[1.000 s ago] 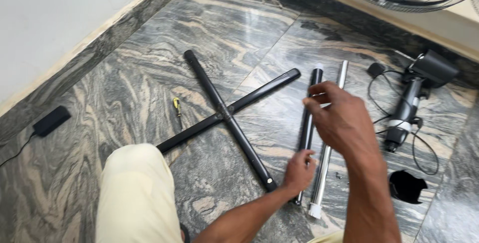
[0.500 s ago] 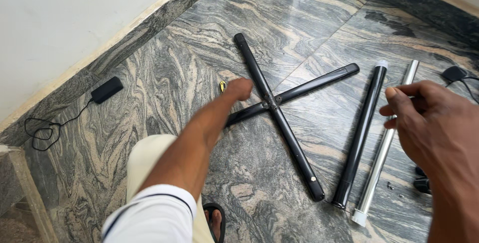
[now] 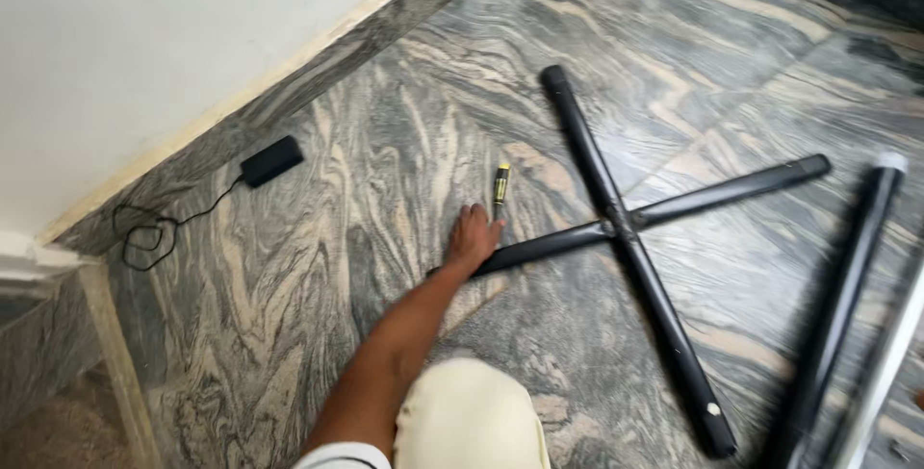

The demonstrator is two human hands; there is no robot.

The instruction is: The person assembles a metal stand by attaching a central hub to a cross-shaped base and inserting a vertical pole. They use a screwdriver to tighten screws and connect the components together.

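Note:
My left hand [image 3: 474, 236] stretches out low over the marble floor [image 3: 366, 238], fingers loosely apart. Its fingertips are at the near end of a small yellow-and-black screwdriver [image 3: 500, 188] lying on the floor; I see no grip on it. Beside the hand lies the end of one arm of a black cross-shaped base [image 3: 626, 228] made of two crossed bars. My right hand is out of the picture. My knee in light trousers [image 3: 472, 416] fills the lower middle.
A black tube [image 3: 842, 305] and a pale metal tube [image 3: 890, 363] lie side by side at the right edge. A black power adapter [image 3: 271, 161] with a coiled cable [image 3: 144, 233] rests by the stone skirting under the white wall [image 3: 144, 46].
My left hand has moved from the two tubes across the cross base to the screwdriver. My right hand has left the view, and the camera has swung left.

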